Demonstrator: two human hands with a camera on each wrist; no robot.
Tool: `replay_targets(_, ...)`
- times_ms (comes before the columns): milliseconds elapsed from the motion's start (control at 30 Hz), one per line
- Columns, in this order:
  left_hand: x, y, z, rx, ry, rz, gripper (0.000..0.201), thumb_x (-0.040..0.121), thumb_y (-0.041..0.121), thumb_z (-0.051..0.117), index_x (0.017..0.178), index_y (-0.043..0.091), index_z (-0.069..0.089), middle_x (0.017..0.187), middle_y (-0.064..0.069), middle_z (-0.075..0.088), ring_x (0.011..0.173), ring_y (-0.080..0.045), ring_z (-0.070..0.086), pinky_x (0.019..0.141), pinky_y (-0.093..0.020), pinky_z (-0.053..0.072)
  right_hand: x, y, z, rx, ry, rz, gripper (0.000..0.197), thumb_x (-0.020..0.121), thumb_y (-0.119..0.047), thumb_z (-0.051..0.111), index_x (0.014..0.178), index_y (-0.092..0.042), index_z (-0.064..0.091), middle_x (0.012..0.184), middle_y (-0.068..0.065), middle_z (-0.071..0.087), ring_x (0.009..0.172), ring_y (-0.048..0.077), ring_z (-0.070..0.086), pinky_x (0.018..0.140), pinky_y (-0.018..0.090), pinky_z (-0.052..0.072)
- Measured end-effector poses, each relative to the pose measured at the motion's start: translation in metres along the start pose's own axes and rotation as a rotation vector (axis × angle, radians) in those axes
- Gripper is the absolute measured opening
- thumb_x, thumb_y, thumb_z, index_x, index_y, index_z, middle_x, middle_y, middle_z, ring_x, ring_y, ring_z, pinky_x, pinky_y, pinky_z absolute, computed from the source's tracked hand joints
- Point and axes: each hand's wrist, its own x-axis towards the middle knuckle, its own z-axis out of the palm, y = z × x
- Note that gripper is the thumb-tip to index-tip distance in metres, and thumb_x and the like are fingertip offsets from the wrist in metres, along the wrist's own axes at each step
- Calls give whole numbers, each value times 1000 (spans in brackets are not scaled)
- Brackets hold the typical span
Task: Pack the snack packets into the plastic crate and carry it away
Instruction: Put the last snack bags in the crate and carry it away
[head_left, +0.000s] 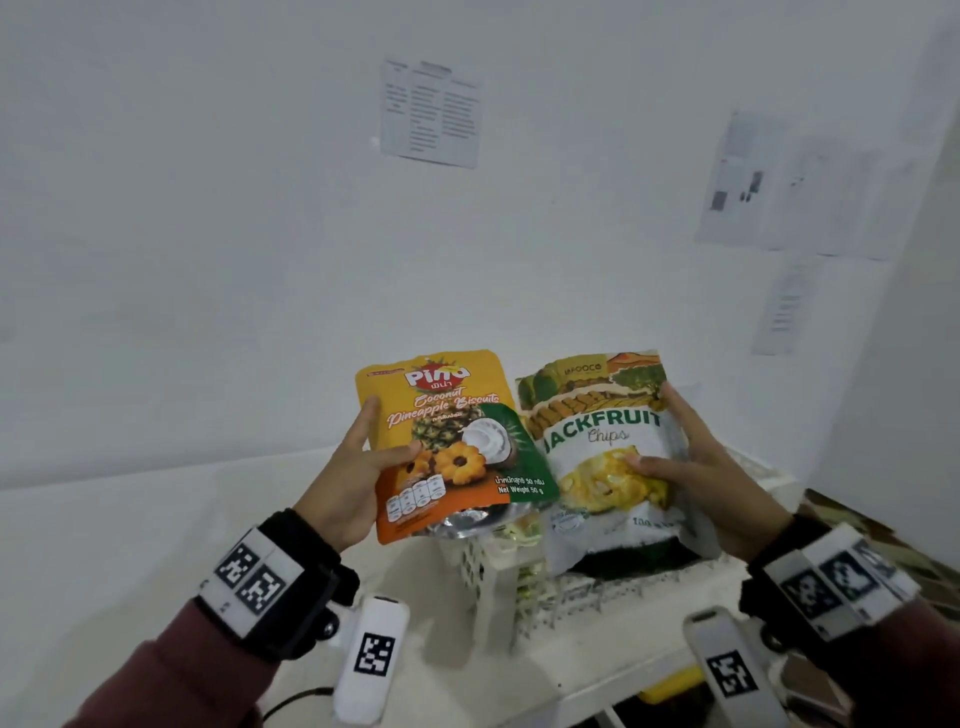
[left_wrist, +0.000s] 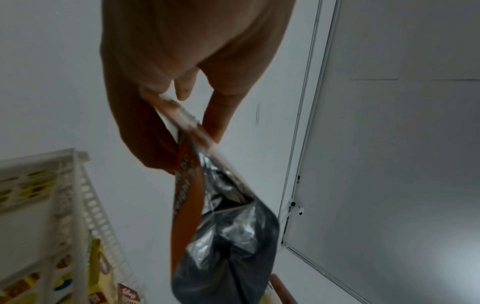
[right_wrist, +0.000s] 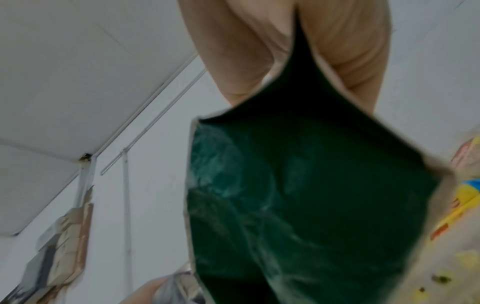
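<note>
My left hand (head_left: 363, 467) grips an orange and yellow Pina coconut pineapple biscuits packet (head_left: 447, 441) by its left edge, thumb on the front. Seen from the left wrist, that packet's (left_wrist: 223, 236) silver bottom gusset hangs below the pinching fingers (left_wrist: 215, 121). My right hand (head_left: 691, 467) grips a white jackfruit chips packet (head_left: 608, 457) by its right side; the right wrist view shows its dark green bottom (right_wrist: 311, 205). Both packets are held upright side by side above a white perforated plastic crate (head_left: 498, 582), which holds other packets.
The crate (left_wrist: 78, 195) stands on a white table (head_left: 130, 545) against a white wall with papers (head_left: 431, 114) taped to it. A Kellogg's packet (left_wrist: 130, 294) and yellow packets lie in the crate. A yellow object (head_left: 670, 686) sits below the table edge.
</note>
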Motion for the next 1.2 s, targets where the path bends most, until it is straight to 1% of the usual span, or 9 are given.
replay_targets(100, 20, 3, 18, 45, -12, -14, 80, 89, -2, 52, 147, 35, 12, 98, -2, 65, 63, -19, 71, 50, -34, 57, 27, -1, -21, -22, 102, 33, 76, 84, 5, 57, 143, -31, 26, 145, 4, 38, 100, 26, 61, 53, 22, 56)
replay_targets(233, 52, 4, 37, 99, -24, -51, 77, 90, -2, 50, 148, 32, 11, 100, -3, 64, 63, -20, 70, 47, -32, 56, 66, -3, -43, -208, 95, 42, 69, 84, 3, 59, 142, -23, 32, 142, 7, 41, 113, 28, 55, 75, 30, 57)
replay_targets(567, 106, 0, 59, 297, -46, -156, 73, 90, -6, 47, 147, 30, 18, 97, -4, 65, 73, -22, 67, 60, -35, 57, 159, 8, -73, -724, -264, 75, 69, 85, -4, 61, 143, -21, 27, 147, 5, 32, 134, 27, 35, 107, 47, 37)
replay_targets(733, 120, 0, 67, 388, -40, -237, 71, 91, -6, 46, 148, 27, 17, 96, -5, 66, 78, -22, 64, 63, -34, 57, 191, 25, -83, -801, -376, 160, 68, 88, -9, 59, 145, -18, 23, 154, 3, 19, 141, 20, 20, 116, 38, 20)
replay_targets(800, 123, -3, 74, 447, -45, -282, 71, 91, -6, 46, 148, 24, 15, 95, -6, 64, 78, -22, 63, 60, -31, 57, 197, 29, -87, -846, -471, 237, 79, 83, -25, 66, 146, -21, 18, 154, -1, 16, 141, 18, 20, 115, 34, 22)
replay_targets(867, 124, -7, 82, 540, -62, -329, 73, 91, -6, 47, 148, 24, 13, 96, -2, 62, 81, -21, 62, 56, -28, 57, 203, 33, -90, -832, -583, 323, 121, 51, -60, 79, 147, -26, 14, 144, -10, 19, 134, 15, 26, 104, 28, 38)
replay_targets(933, 122, -10, 92, 682, -96, -399, 77, 91, -6, 48, 149, 26, 9, 109, -3, 61, 91, -25, 64, 58, -27, 58, 210, 35, -97, -801, -675, 434, 143, 27, -66, 81, 146, -32, 10, 138, -10, 24, 126, 16, 34, 89, 21, 48)
replay_targets(1033, 117, -14, 106, 849, -158, -517, 82, 90, -6, 50, 149, 30, 5, 139, -10, 46, 108, -28, 60, 64, -27, 58, 213, 35, -100, -863, -746, 561, 108, 68, -29, 80, 144, -43, 4, 148, 4, 26, 125, 33, 43, 88, 50, 51)
replay_targets(1200, 122, -13, 115, 1255, -171, -557, 83, 89, 17, 61, 148, 34, 6, 123, -10, 60, 68, -13, 66, 60, -22, 56, 215, 35, -110, -1094, -909, 649, 106, 78, -12, 71, 141, -52, -4, 149, 14, 28, 117, 39, 51, 69, 43, 56)
